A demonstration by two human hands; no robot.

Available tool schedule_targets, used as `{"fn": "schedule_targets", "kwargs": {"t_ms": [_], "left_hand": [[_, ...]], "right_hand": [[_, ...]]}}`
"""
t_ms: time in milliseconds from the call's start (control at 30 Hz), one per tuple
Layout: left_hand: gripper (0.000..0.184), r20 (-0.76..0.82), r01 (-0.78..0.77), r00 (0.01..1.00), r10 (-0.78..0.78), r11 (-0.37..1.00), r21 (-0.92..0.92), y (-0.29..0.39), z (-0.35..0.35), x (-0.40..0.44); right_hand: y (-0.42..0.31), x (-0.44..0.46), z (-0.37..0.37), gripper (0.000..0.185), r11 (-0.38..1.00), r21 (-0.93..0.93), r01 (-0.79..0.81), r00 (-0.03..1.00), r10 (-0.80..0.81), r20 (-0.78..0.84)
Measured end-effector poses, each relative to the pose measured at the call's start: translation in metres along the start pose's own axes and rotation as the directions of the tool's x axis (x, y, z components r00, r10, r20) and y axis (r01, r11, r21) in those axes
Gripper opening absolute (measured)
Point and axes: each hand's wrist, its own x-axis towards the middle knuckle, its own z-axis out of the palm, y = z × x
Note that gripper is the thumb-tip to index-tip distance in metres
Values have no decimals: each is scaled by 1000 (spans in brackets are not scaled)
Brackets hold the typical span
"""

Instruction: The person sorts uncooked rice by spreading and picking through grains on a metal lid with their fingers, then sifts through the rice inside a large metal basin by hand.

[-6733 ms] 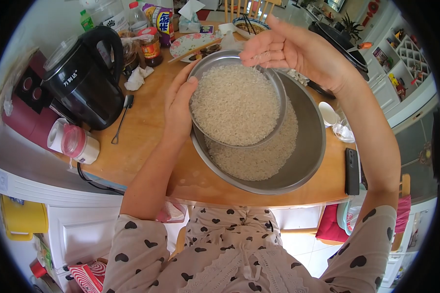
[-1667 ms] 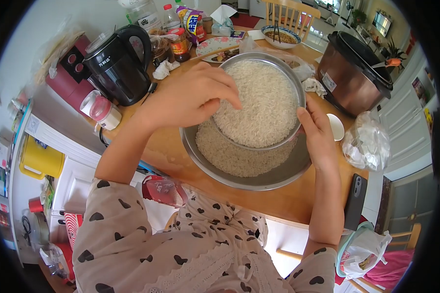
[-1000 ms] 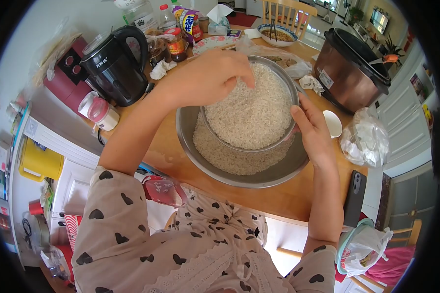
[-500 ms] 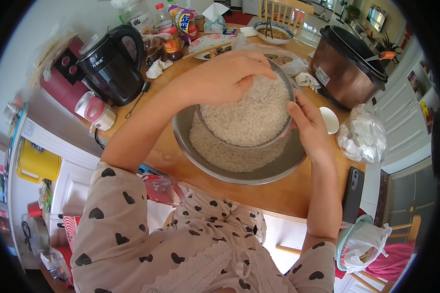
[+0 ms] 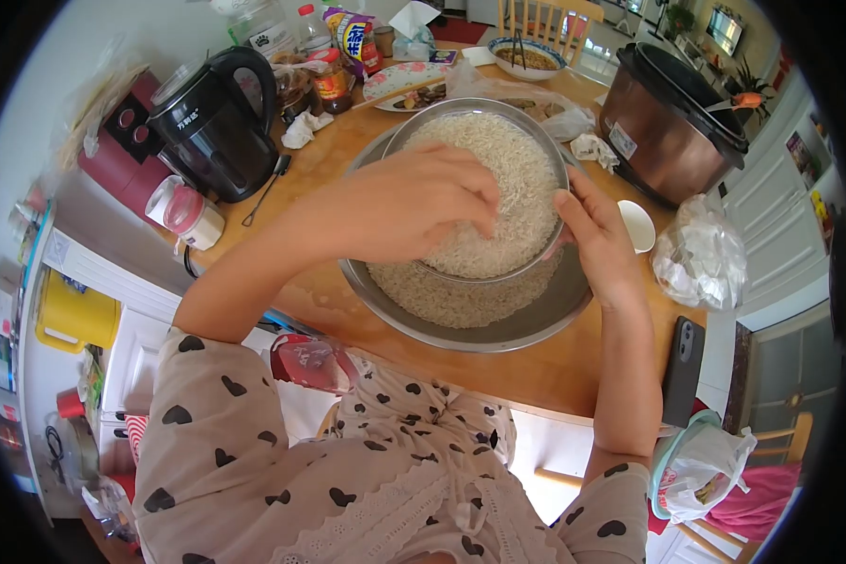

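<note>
Tilted toward me, a smaller round metal bowl (image 5: 414, 132) full of white rice (image 5: 512, 179) is held above a wide steel basin (image 5: 559, 315). More rice (image 5: 470, 301) covers the basin's bottom. My right hand (image 5: 597, 230) grips the small bowl's right rim, thumb on the near side and fingers around the outside. Over the rice in that bowl is my left hand (image 5: 428, 202), palm down. Its fingers are loosely bent and parted, their tips touching the grains; part of the thumb side is hidden.
On the left of the wooden table (image 5: 320, 305) stand a black kettle (image 5: 211, 127) and a pink-lidded jar (image 5: 193, 218). A rice cooker (image 5: 663, 132), white cup (image 5: 636, 227), plastic bag (image 5: 700, 254) and phone (image 5: 683, 371) lie to the right. Behind are a plate (image 5: 399, 80) and patterned bowl (image 5: 526, 61).
My left hand has moved from the far side of the small bowl toward me and its left side, uncovering the far rim. My right hand keeps its hold on the rim.
</note>
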Motion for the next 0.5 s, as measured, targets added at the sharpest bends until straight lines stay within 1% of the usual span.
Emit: {"fn": "schedule_targets", "kwargs": {"t_ms": [100,200,333,433,500], "left_hand": [[29,-68,70,995,-67,997,45,2,-14,-9],[30,-2,129,992,-129,991,26,2,-23,-20],[30,99,141,986,-133,987,-72,7,-29,-25],[30,150,124,983,-103,983,-138,8,-30,-25],[31,170,92,984,-61,979,-180,7,-27,-25]], "right_hand": [[2,2,-1,42,1000,16,7,1000,-8,12],[-1,1,-1,42,999,37,11,1000,-11,24],[-3,1,-1,40,999,26,18,999,-19,28],[-1,1,-4,46,999,25,-43,997,41,60],[-4,1,0,40,1000,19,3,1000,-3,31]]}}
